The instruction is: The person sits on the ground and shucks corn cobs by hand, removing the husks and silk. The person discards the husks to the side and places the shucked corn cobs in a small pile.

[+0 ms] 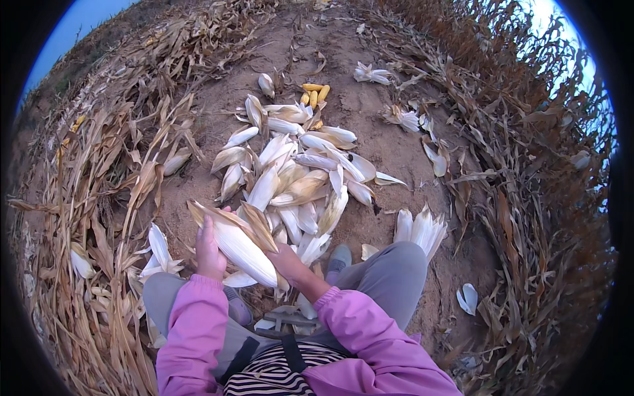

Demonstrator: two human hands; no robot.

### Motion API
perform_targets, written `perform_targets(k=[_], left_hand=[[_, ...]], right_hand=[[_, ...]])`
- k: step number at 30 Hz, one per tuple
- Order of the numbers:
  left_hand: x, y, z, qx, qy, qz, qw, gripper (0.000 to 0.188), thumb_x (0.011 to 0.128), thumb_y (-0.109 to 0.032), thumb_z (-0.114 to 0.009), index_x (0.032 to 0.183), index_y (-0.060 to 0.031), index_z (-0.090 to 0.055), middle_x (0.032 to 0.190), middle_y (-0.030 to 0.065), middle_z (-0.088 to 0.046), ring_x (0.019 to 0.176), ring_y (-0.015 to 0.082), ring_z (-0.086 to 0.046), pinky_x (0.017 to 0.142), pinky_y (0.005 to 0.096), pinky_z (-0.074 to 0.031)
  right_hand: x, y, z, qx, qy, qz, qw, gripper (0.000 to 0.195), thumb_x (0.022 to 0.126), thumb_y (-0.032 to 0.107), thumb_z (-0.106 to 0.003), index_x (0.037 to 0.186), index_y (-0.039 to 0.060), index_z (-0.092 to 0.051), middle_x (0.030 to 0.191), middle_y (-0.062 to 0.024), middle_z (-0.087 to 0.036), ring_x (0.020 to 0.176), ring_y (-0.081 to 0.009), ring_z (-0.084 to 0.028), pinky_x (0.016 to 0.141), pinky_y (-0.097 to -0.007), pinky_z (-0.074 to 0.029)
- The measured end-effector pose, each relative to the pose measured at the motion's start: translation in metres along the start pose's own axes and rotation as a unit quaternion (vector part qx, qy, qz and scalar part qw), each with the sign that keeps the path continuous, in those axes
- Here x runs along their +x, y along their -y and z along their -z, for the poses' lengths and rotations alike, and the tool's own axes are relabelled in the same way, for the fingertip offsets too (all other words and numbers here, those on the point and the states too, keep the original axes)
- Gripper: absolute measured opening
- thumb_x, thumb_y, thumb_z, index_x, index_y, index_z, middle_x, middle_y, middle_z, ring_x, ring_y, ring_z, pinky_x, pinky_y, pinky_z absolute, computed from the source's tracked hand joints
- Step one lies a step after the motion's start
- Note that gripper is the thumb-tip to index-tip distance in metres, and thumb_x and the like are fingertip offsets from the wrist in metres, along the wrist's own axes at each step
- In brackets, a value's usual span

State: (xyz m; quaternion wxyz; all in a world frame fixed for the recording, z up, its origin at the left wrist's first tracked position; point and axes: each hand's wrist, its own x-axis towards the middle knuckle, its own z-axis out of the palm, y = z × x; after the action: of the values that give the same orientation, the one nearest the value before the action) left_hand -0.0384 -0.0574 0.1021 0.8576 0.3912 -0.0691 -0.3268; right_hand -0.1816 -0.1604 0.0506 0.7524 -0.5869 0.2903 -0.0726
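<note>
Between my two hands is an ear of corn (242, 247) in pale husk, tilted down towards the right. My left hand (211, 247) grips its upper left side, with the thumb along the husk. At the ear's lower right side is my right hand (286, 265), its fingers mostly hidden behind a brown-edged husk leaf (258, 225). Just beyond my hands lies a heap of corn ears in their husks (297, 183). Several bare yellow corn cobs (314, 95) rest on the soil at the heap's far end.
Dry corn stalks (114, 188) line the left side, and more stalks (495, 163) run along the right. Stripped husks (421, 230) stand beside my right knee (406, 262). Under me is a low seat (287, 321). Loose husks (372, 74) lie farther out on bare soil (386, 143).
</note>
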Motion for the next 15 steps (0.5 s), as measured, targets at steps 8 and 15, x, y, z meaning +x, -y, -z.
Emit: perform_targets(k=[8,15], left_hand=[[-0.018,0.035,-0.007,0.194,-0.053,0.006,0.979,0.058,0.082,-0.009,-0.069,0.130,-0.0031,-0.036,0.121,0.0110,-0.052,0.109,0.0209,-0.053,0.094,0.0345,-0.043],[-0.015,0.062,0.011,0.131,-0.091,-0.022,0.987,0.062,0.076,0.000,-0.069,0.128,-0.0009,-0.034,0.120,0.0127,-0.051,0.108,0.0227,-0.054,0.092,0.0353,-0.045]], right_hand=[[-0.009,0.010,-0.006,-0.426,-0.206,0.149,0.868,0.018,0.078,0.011,-0.058,0.095,0.0046,-0.056,0.081,-0.0216,-0.062,0.075,-0.0404,-0.060,0.066,-0.0483,-0.046],[-0.009,-0.001,-0.006,-0.408,-0.260,0.216,0.848,0.023,0.075,0.007,-0.060,0.098,0.0054,-0.057,0.077,-0.0192,-0.062,0.071,-0.0400,-0.060,0.064,-0.0480,-0.046]])
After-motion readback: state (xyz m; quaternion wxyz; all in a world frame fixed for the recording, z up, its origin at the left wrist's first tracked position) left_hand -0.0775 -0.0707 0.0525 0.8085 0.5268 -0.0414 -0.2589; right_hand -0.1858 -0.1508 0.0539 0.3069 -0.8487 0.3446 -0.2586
